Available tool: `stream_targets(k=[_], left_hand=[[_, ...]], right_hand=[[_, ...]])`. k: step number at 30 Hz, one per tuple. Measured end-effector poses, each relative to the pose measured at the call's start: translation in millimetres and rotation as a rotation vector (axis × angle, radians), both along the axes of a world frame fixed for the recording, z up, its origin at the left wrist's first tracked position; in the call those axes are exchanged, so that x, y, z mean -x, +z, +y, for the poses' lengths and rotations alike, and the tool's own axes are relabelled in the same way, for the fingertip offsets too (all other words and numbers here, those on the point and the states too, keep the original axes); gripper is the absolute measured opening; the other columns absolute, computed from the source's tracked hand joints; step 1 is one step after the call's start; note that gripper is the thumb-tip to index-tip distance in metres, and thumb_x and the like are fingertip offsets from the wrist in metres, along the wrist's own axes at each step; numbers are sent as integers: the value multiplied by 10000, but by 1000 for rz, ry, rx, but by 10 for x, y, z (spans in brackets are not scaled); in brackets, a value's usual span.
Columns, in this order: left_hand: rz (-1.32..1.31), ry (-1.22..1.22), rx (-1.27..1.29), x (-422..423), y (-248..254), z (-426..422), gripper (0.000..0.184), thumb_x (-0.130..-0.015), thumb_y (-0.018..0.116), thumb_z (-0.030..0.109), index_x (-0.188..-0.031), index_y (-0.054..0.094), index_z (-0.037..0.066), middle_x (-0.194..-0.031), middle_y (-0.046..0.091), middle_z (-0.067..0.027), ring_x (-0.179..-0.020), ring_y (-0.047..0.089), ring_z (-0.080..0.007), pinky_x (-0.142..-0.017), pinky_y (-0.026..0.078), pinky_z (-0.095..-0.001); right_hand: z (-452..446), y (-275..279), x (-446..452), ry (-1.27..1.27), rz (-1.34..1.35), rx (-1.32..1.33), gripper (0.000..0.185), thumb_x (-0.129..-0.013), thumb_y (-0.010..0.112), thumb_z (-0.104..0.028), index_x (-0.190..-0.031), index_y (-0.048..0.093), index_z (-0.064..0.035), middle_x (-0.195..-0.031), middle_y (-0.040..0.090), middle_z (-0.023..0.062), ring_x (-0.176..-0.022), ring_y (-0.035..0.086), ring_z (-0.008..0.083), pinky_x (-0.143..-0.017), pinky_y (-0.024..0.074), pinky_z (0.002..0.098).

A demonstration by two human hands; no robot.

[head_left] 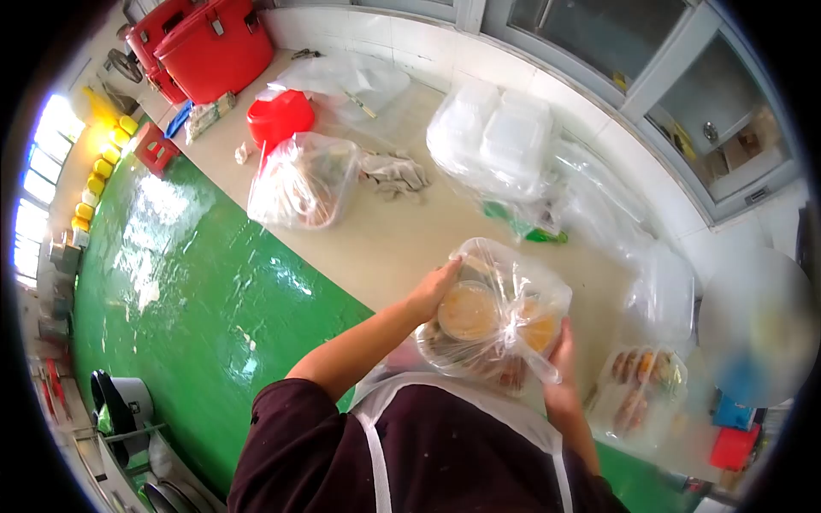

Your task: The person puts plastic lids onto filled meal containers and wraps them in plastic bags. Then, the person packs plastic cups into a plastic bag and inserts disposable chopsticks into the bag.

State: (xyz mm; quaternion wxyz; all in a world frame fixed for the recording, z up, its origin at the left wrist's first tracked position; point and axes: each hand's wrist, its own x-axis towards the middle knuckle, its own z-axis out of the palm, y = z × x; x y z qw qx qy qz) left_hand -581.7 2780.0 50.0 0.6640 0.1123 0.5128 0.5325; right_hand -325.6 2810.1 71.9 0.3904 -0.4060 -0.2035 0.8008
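**Two hands hold a knotted clear bag (498, 363) of tubs**

The bag sits right of centre in the frame, at the worktop's (368, 248) near edge; whether it rests there or is lifted, I cannot tell. The left hand (434, 293) grasps its upper-left side; the right hand (562, 363) grasps its right side, low down, with some fingers hidden.

Holding this well probably means supporting the load from both sides, with the round tub (468, 310) lid-up and level so nothing leaks, and not squeezing the thin film or hanging the weight from the knot (510, 332).

The gathered tail (542, 368) points toward the lower right of the frame. The bag is roughly round as seen here, so no long axis stands out.
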Motion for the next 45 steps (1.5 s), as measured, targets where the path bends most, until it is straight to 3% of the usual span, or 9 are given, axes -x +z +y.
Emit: stream_targets(k=[13,16,19,24,27,31,38,42,45], left_hand=[[61,-28,185,2393,-94,-126,761,-862,354,624,-1252,424,-26,-1178,519,-177,-1038,543,-288,-840,464,-402],[859,-130,-59,2358,-122,-341,538,-888,499,409,-1302,421,74,-1137,571,-169,-990,575,-303,-843,457,-416],[991,-391,-245,2883,919,-231,409,-842,590,288,-1200,529,102,-1017,622,-142,-891,613,-258,-748,489,-360],[2002,-114,-287,4189,692,1134,152,-832,510,233,-889,643,188,-837,563,-59,-823,563,-247,-607,474,-380],[2685,-47,-53,4877,148,1807,237,-827,508,224,-993,656,143,-1126,585,-23,-1040,516,-215,-893,400,-423],[2475,-619,331,5144,272,2085,210,-825,503,192,-935,660,106,-1022,618,-19,-1073,512,-196,-917,359,-454],[2234,10,113,5472,976,2405,256,-729,657,364,-814,679,124,-878,657,-55,-848,621,-195,-691,471,-326],[1588,-269,-236,6026,923,2648,362,-771,598,443,-741,658,88,-772,660,-84,-748,626,-277,-668,470,-365],[1866,-40,-90,5973,1384,2679,326,-802,548,438,-776,676,139,-797,654,-92,-769,618,-305,-693,470,-385]], right_hand=[[343,-556,2287,158,120,-20,524,-914,374,-419,-1250,436,-22,-1205,524,117,-1061,538,258,-921,428,411],[365,-353,2399,186,149,23,496,-907,378,-398,-1236,457,-35,-1184,539,114,-1048,549,272,-895,447,432],[467,-436,2235,118,-287,-80,471,-900,394,-411,-1210,486,-68,-1173,530,71,-1069,502,215,-879,403,396],[537,-95,2146,-299,-884,-326,437,-888,437,-422,-1171,512,-96,-1180,497,29,-1073,416,146,-868,307,333],[644,120,2121,-306,-793,-393,377,-891,469,-352,-1153,520,-86,-1158,517,27,-1039,446,143,-843,341,323],[651,334,2101,-202,-844,-518,279,-892,488,-235,-1103,545,-60,-1090,547,18,-977,485,121,-796,372,279],[974,677,2624,-8,-724,-636,198,-852,518,-90,-1038,561,-36,-991,547,17,-927,502,99,-796,393,247],[1259,919,3216,232,-628,-761,201,-812,553,-24,-1012,552,-5,-965,543,24,-906,507,92,-766,404,222],[1443,1058,3605,398,-652,-939,181,-807,555,-24,-988,566,-23,-932,552,32,-853,526,98,-711,417,215]])
